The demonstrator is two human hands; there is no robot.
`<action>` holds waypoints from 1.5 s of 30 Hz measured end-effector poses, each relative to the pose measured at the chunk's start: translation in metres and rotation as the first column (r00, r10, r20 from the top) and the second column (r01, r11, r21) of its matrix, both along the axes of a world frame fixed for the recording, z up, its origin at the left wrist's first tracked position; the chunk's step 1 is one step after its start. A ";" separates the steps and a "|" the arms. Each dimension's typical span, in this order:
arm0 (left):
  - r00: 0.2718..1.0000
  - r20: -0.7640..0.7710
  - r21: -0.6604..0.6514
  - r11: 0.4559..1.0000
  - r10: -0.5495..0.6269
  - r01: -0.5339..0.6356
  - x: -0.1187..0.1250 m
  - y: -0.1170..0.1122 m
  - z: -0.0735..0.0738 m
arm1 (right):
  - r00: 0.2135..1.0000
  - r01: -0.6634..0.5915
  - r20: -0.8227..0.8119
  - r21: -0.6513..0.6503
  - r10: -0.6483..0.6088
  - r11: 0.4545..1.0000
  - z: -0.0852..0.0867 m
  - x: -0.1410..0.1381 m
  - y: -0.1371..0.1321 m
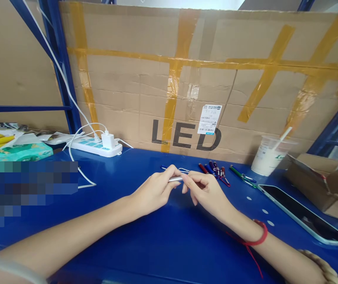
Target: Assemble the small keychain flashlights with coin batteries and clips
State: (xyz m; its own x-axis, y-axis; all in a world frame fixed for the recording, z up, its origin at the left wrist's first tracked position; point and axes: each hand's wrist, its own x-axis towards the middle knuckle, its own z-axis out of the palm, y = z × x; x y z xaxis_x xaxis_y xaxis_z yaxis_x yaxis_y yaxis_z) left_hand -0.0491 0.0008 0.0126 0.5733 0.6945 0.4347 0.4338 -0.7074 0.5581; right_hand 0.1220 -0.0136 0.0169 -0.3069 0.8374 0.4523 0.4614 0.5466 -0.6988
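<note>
My left hand [156, 190] is closed around a slim silver tube [175, 179], held level above the blue table. My right hand [212, 195], with a red string bracelet at the wrist, pinches the tube's right end between thumb and finger. Fingers cover both ends, so its exact kind is hidden. Just beyond the hands lie several small red and dark blue tubes with carabiner clips [215, 169]. A green tube with a blue clip [240, 173] rests to their right. Partly behind my fingers are a silver carabiner [184, 170] and a blue one [163, 167].
A phone [301, 213] lies at the right, beside an open cardboard box [313, 185] and a plastic cup with a straw [268, 157]. A white power strip [96, 146] with cables stands back left, near a teal packet [28, 151]. Taped cardboard [133, 90] walls the back.
</note>
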 end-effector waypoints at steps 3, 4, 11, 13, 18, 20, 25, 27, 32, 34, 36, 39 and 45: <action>0.999 0.026 0.009 1.000 -0.025 0.025 0.001 -0.001 0.004 | 0.999 -0.016 -0.030 -0.037 0.015 0.999 0.002 0.000 -0.001; 0.999 0.030 0.017 0.999 -0.037 0.037 0.001 -0.001 0.004 | 0.999 -0.032 -0.033 -0.053 0.030 0.998 0.001 0.000 0.000; 0.997 0.052 0.007 0.999 -0.048 0.048 0.001 0.007 -0.002 | 1.000 -0.013 -0.026 -0.069 0.011 0.998 -0.004 0.009 0.010; 0.999 0.045 -0.015 1.000 -0.018 0.019 0.001 0.009 -0.003 | 0.997 0.076 -0.006 0.009 -0.076 0.997 -0.003 0.013 0.013; 0.998 0.062 -0.082 0.997 -0.001 0.006 0.000 0.010 -0.001 | 0.984 0.033 0.146 0.400 -0.099 0.916 -0.001 0.021 0.018; 0.999 0.050 -0.082 0.996 -0.021 0.025 0.000 0.008 0.000 | 0.979 -0.016 0.187 0.481 -0.084 0.877 -0.001 0.023 0.020; 0.998 -0.002 -0.058 0.996 -0.061 0.061 0.002 0.005 0.001 | 0.993 -0.026 0.113 0.427 -0.024 0.904 -0.001 0.023 0.023; 0.998 -0.016 -0.058 0.997 -0.057 0.056 0.003 0.004 0.000 | 0.997 -0.018 0.081 0.353 -0.011 0.935 -0.001 0.023 0.024; 0.997 -0.065 -0.001 0.999 -0.044 0.044 0.003 0.002 -0.006 | 0.992 0.006 0.115 0.308 -0.044 0.951 -0.006 0.020 0.022; 0.995 -0.098 0.034 0.999 -0.028 0.031 0.002 0.001 -0.009 | 0.991 0.017 0.119 0.297 -0.055 0.955 -0.008 0.017 0.020; 0.993 -0.116 0.076 0.997 -0.009 0.018 0.000 0.000 -0.011 | 0.995 0.033 0.084 0.264 -0.057 0.964 -0.008 0.014 0.018; 0.992 -0.125 0.137 0.991 0.016 0.001 -0.001 -0.001 -0.011 | 0.998 0.058 0.013 0.180 -0.061 0.982 -0.007 0.010 0.014; 0.985 -0.164 0.212 0.977 0.044 -0.009 -0.002 0.001 -0.007 | 0.997 0.079 -0.003 0.085 -0.079 0.993 -0.004 0.007 0.014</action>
